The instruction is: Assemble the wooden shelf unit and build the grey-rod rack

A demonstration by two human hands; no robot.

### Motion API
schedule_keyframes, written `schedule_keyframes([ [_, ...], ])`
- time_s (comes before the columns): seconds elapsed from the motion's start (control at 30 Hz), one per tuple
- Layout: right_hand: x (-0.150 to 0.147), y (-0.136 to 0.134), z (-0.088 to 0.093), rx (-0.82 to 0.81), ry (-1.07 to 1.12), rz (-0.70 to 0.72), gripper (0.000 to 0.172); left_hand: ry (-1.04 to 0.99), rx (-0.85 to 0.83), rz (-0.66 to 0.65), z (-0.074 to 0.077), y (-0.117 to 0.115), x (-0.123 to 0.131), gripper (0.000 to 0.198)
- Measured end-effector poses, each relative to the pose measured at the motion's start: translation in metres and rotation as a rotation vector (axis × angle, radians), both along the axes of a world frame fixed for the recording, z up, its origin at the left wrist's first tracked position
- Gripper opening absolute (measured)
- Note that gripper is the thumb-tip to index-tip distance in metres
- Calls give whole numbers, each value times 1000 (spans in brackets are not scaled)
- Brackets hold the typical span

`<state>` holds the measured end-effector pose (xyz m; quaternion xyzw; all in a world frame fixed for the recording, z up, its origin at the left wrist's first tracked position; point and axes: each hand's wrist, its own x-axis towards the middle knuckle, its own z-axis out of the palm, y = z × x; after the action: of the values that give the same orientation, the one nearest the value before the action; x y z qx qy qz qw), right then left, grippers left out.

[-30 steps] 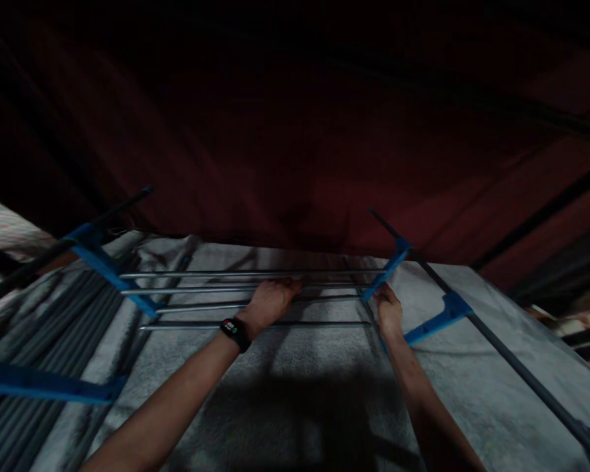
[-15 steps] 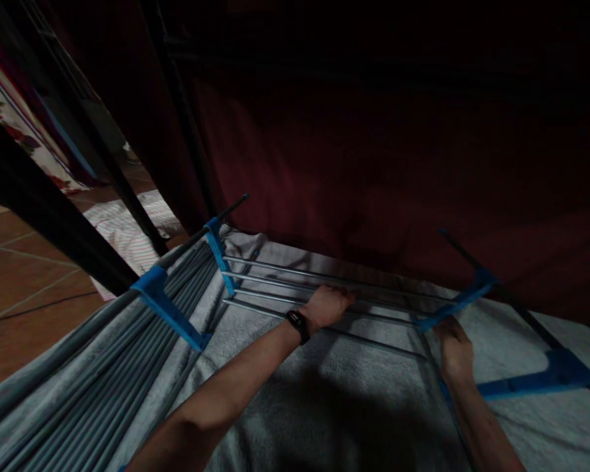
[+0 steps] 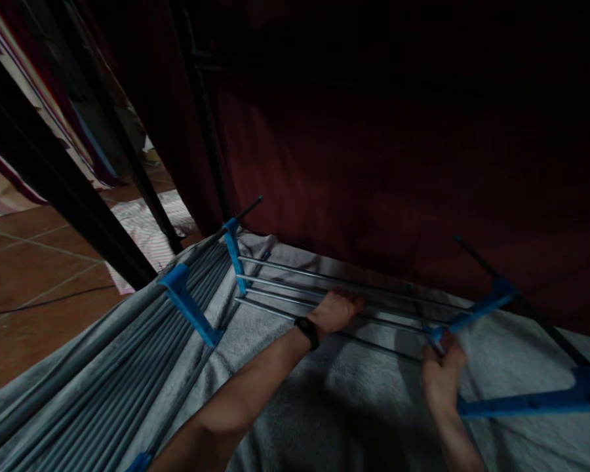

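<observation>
The rods [image 3: 275, 284] lie around six o'clock. The left hand [image 3: 337, 311], at five, rests over them; I cannot tell its grip. The right hand [image 3: 442, 370], at four, holds a blue bracket [image 3: 478, 311] by its inner end.

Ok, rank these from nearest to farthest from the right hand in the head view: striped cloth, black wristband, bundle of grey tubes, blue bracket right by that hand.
1. Blue bracket: right side, at the fingers of the right hand.
2. Black wristband: near the middle, behind the left hand.
3. Grey tubes: left side.
4. Striped cloth: left, beyond the tubes.
</observation>
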<state>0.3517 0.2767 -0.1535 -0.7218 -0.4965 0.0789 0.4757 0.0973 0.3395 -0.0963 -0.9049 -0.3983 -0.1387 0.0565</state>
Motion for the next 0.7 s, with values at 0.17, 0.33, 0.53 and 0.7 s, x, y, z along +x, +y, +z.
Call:
schedule_keyframes([
  [0.17, -65, -6, 13, 147, -127, 467, 48, 53, 33, 6, -1, -5, -18, 36],
  [0.33, -116, 23, 18, 223, -272, 695, 56, 78, 22, 76, -6, -13, -45, 40],
  [0.53, -158, 53, 22, 230, -593, 806, 54, -153, 111, 321, -18, -33, -81, 47],
  [0.7, -193, 64, 42, 176, -762, 955, 45, -592, 212, 690, -33, -53, -123, 38],
])
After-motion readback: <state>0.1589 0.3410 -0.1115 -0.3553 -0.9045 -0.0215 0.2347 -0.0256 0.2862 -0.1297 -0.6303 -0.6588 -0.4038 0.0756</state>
